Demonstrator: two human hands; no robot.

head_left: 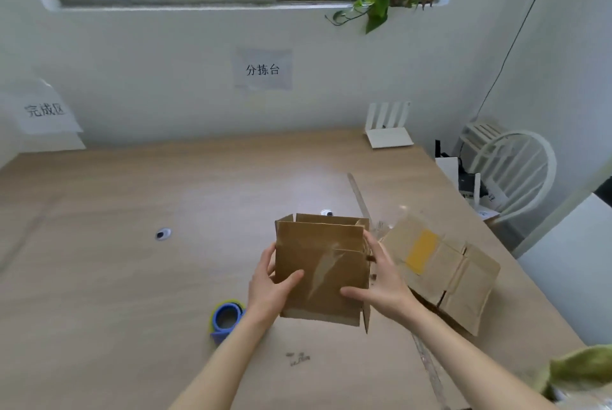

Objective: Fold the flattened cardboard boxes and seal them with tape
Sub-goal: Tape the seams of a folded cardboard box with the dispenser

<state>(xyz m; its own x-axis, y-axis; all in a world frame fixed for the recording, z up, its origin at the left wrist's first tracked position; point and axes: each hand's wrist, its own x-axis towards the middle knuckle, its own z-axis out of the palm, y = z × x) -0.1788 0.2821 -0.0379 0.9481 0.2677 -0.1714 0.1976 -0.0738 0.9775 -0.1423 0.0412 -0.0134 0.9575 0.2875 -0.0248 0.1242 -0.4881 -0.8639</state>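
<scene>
Both hands: left hand point(269, 280) and right hand point(381, 277) clasp box point(323, 272) sides, fingers curled | I judge cardboard light, crushable; hold by edges | tape roll point(227, 317) on counter point(116, 244)

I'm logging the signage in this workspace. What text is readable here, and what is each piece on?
"分拣台": paper sheet on the back wall, under the window.
"完成区": paper sheet on the wall at left, slightly blurred.
Dark marks on the table, near edge: too small and blurred to read.
Held cardboard box, flattened boxes, tape roll: no text visible.
</scene>
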